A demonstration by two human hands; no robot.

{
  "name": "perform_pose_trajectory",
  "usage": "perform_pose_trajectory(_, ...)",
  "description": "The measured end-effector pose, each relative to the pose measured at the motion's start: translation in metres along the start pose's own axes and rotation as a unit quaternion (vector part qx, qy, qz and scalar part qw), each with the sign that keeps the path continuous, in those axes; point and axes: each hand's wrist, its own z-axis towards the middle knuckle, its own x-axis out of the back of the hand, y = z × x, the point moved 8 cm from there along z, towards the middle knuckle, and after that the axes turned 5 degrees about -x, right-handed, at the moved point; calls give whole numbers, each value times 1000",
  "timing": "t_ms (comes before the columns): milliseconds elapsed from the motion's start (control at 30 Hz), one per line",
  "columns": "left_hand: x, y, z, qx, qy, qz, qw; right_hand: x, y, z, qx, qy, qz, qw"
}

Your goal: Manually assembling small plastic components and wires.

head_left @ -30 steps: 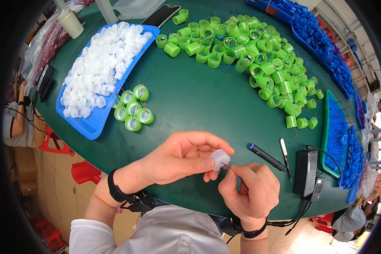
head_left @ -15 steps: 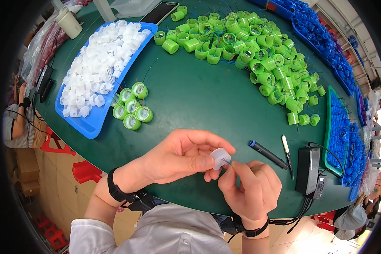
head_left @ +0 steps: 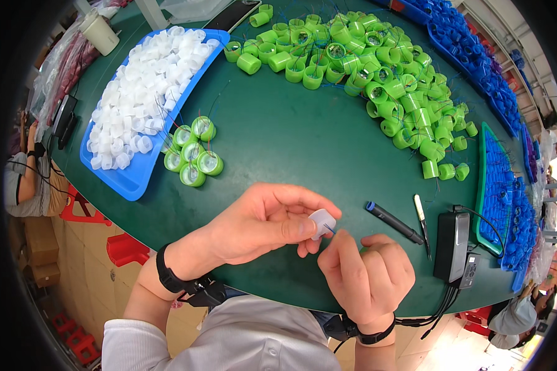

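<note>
My left hand point(head_left: 269, 222) pinches a small translucent white plastic cap point(head_left: 323, 223) between thumb and fingers, above the near part of the green table. Thin dark-blue wires point(head_left: 330, 229) come out of the cap toward my right hand point(head_left: 368, 275). Its thumb and index finger are closed on the wire ends, the other fingers curled in. A sliver of green shows among those fingers; what it belongs to is hidden. Left of my hands stands a small cluster of green cups point(head_left: 192, 151) with whitish insides and thin wires.
A blue tray point(head_left: 139, 179) heaped with white caps point(head_left: 148, 93) lies at left. Loose green cups point(head_left: 390, 93) with wires spread across the far side. Nearer right are a marker point(head_left: 394, 222), a slim pen-like tool point(head_left: 422, 226) and a black device point(head_left: 450, 247) with cables. Blue parts point(head_left: 470, 55) fill trays beyond.
My right hand has turned slightly, its fingers curling tighter by the wires. The cap in my left hand has tilted and shifted a little upward.
</note>
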Motion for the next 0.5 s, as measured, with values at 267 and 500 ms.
perform_pose_trajectory(267, -2, 0, -1, 12, 5, -9, 1000, 0, 6, 1, -31, 4, 47, 998)
perform_pose_trajectory(500, 0, -4, 0, 21, 2, -13, 1000, -2, 10, -1, -52, 14, 44, 998)
